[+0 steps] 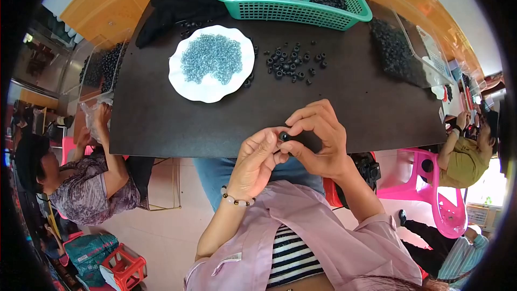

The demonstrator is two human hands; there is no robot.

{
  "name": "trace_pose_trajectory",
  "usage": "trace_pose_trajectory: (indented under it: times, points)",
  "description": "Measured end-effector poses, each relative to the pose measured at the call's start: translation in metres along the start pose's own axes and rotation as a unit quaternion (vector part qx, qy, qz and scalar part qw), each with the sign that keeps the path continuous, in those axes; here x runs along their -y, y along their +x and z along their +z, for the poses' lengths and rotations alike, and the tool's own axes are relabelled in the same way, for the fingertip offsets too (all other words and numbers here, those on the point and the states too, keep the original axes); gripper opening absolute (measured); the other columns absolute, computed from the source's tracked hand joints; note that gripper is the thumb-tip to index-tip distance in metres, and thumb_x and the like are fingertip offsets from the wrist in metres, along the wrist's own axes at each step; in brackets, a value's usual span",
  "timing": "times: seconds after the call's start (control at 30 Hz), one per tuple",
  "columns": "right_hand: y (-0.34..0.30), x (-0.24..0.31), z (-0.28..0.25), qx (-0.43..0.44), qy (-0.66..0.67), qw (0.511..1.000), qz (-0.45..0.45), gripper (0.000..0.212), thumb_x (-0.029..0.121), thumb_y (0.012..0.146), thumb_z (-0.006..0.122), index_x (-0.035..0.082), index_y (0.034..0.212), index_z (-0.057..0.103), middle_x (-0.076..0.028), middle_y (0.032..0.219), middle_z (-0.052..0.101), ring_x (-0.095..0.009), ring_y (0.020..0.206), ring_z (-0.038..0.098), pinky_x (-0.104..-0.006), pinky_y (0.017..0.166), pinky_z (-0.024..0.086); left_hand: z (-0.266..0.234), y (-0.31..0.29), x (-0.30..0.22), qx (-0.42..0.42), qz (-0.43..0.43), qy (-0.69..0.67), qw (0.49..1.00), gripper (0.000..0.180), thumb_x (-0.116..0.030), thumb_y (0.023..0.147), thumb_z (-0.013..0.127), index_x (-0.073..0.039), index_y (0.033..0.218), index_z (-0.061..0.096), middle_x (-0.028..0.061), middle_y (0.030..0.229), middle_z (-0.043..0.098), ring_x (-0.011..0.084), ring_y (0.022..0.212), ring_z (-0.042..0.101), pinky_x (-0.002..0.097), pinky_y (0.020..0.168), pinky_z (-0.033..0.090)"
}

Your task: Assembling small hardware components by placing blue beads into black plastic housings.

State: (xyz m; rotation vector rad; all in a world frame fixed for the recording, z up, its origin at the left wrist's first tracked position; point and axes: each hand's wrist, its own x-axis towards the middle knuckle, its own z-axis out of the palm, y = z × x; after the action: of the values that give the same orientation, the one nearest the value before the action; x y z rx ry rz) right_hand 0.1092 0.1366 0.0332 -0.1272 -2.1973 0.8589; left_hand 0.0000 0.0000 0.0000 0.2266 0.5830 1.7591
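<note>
My left hand (256,161) and my right hand (318,140) meet at the near edge of the dark table (161,124), pinching one small black ring (284,137) between their fingertips. A beaded bracelet sits on my left wrist. Farther out on the table lies a loose cluster of black rings (293,63). To its left stands a white scalloped plate (211,87) heaped with small pale-blue rings (211,58). At the far edge a green plastic basket (301,12) is full of black rings.
A black cloth (177,2) lies at the far left of the table. Clear bags of black rings sit at the right (396,51) and left (105,67). One person sits at the left (86,183), another at the right (466,156), near a pink plastic chair (431,183).
</note>
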Motion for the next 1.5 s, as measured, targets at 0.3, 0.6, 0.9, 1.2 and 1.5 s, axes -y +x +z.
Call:
trace_pose_trajectory:
  times: [0.3, 0.6, 0.9, 1.2, 1.5]
  points:
    - [-0.003, 0.006, 0.006, 0.009, 0.027, 0.999, 0.028, 0.028, 0.01, 0.066, 0.081, 0.007, 0.088, 0.064, -0.007, 0.094, 0.066, -0.021, 0.085, 0.056, -0.0311, 0.076, 0.045, -0.01, -0.004, 0.005, -0.015, -0.03, -0.013, 0.999, 0.026, -0.026, 0.098, 0.058, -0.003, 0.11, 0.064, 0.0004, 0.095, 0.063, 0.0082, 0.083, 0.056, 0.0264, 0.077, 0.048]
    - [-0.006, 0.005, 0.002, 0.039, 0.052, 0.997, 0.028, 0.027, 0.007, 0.069, 0.078, 0.006, 0.094, 0.068, -0.007, 0.098, 0.067, -0.019, 0.082, 0.054, -0.0295, 0.073, 0.045, -0.012, -0.006, 0.003, 0.03, -0.07, -0.028, 0.997, 0.026, -0.027, 0.098, 0.057, -0.005, 0.11, 0.064, -0.0006, 0.098, 0.063, 0.0061, 0.083, 0.056, 0.0249, 0.074, 0.046]
    - [-0.006, 0.007, -0.002, 0.047, 0.062, 0.996, 0.036, 0.026, 0.003, 0.068, 0.076, 0.007, 0.093, 0.07, -0.006, 0.098, 0.067, -0.019, 0.084, 0.055, -0.0297, 0.073, 0.045, -0.005, -0.011, 0.005, -0.024, -0.094, -0.015, 0.995, 0.034, -0.03, 0.097, 0.057, 0.0, 0.112, 0.059, 0.0031, 0.093, 0.06, 0.0109, 0.078, 0.052, 0.0269, 0.069, 0.042]
    - [-0.01, 0.009, -0.007, 0.085, 0.096, 0.989, 0.067, 0.03, 0.001, 0.069, 0.076, 0.008, 0.097, 0.069, -0.005, 0.097, 0.066, -0.021, 0.084, 0.056, -0.0314, 0.075, 0.046, -0.003, -0.018, 0.003, -0.029, -0.101, -0.02, 0.994, 0.027, -0.024, 0.095, 0.061, -0.003, 0.11, 0.066, 0.0003, 0.099, 0.065, 0.0067, 0.081, 0.053, 0.0246, 0.075, 0.045]
    - [0.018, -0.009, -0.021, 0.158, 0.061, 0.969, 0.179, 0.019, 0.002, 0.08, 0.072, 0.002, 0.098, 0.068, -0.007, 0.09, 0.066, -0.013, 0.073, 0.059, -0.0255, 0.065, 0.047, -0.006, -0.027, -0.01, -0.074, -0.049, 0.03, 0.996, 0.022, -0.02, 0.095, 0.06, 0.0, 0.101, 0.063, 0.0021, 0.091, 0.059, 0.0098, 0.077, 0.053, 0.0266, 0.069, 0.045]
